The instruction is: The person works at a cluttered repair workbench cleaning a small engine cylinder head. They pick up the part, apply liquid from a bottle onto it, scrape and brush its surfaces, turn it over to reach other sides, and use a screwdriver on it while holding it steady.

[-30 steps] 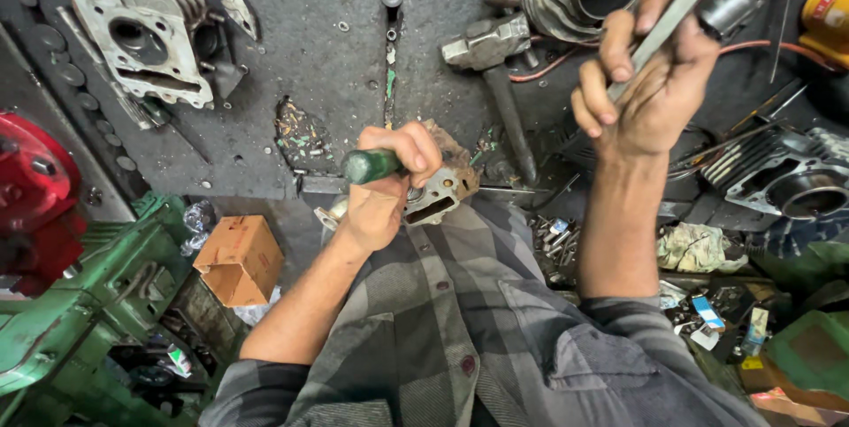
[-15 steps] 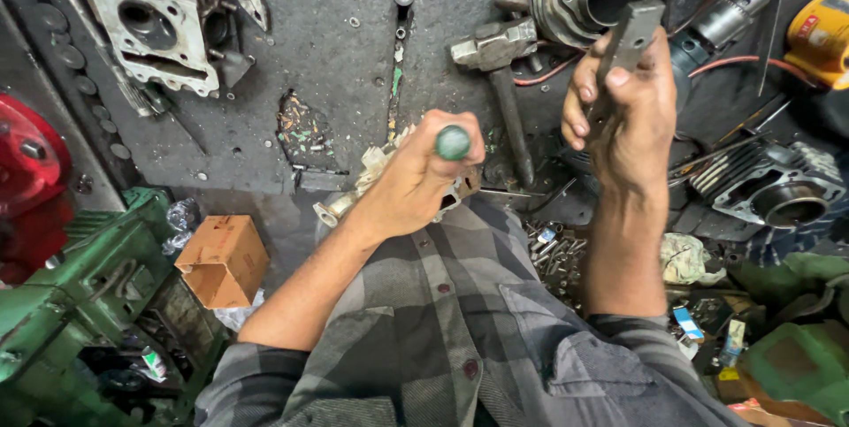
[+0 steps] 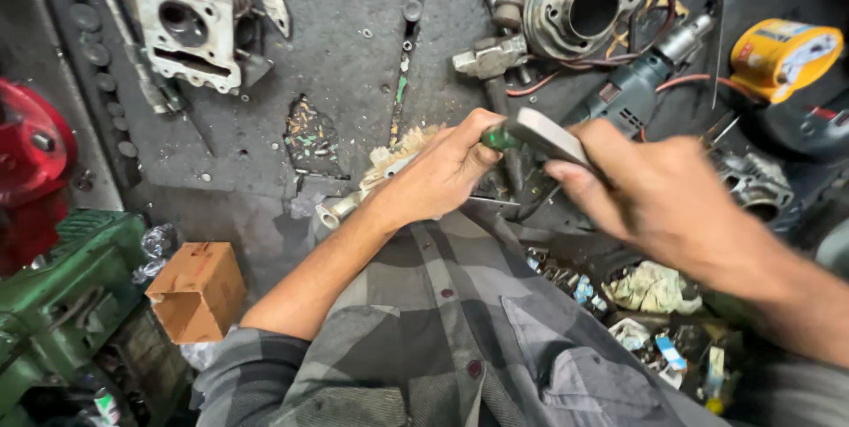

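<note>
— Where do we have the tool?
— Our left hand (image 3: 442, 171) is clenched round the green-handled screwdriver (image 3: 500, 138), its butt pointing right.
— And the right hand (image 3: 663, 193)?
— It grasps the flat metal bar (image 3: 548, 137), whose end touches that butt.

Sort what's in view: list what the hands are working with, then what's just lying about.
In hand:
left hand grips green-handled tool
right hand holds flat grey metal bar

Lying about:
hammer
cylinder block
cylinder head
power drill
yellow container
cardboard box
</note>
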